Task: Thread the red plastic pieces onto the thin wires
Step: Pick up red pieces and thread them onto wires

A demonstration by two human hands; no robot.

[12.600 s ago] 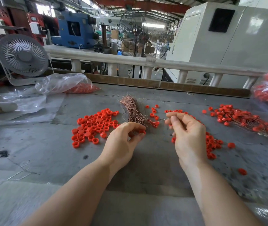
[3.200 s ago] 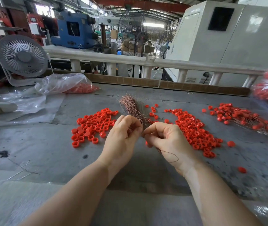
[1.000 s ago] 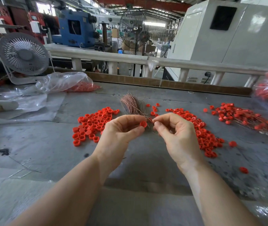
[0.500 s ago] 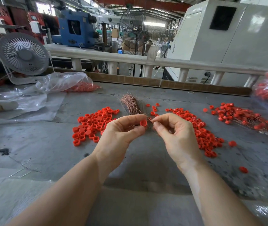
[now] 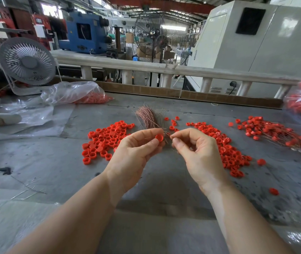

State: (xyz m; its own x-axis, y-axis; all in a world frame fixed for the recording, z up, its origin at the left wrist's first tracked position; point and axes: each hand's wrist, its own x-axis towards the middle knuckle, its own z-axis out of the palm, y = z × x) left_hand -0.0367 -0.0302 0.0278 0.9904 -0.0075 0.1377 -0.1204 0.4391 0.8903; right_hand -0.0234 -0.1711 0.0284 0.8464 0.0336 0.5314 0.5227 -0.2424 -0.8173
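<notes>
A red cap (image 5: 159,137) is pinched in the left hand (image 5: 136,151), just in front of the copper wire bundle (image 5: 147,117) on the tabletop (image 5: 36,162). The right hand (image 5: 199,153) grip is closed thumb-to-forefinger on a thin wire (image 5: 169,138), tip nearly at the cap. Risk, prob.: the hole is missed and the wire buckles if pushed off-axis; the cap could be dropped w/ a loose pinch.

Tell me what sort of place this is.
Most likely a factory floor: a blue machine and a large floor fan stand behind the bench, which holds piles of red caps and a wire bundle.
</notes>
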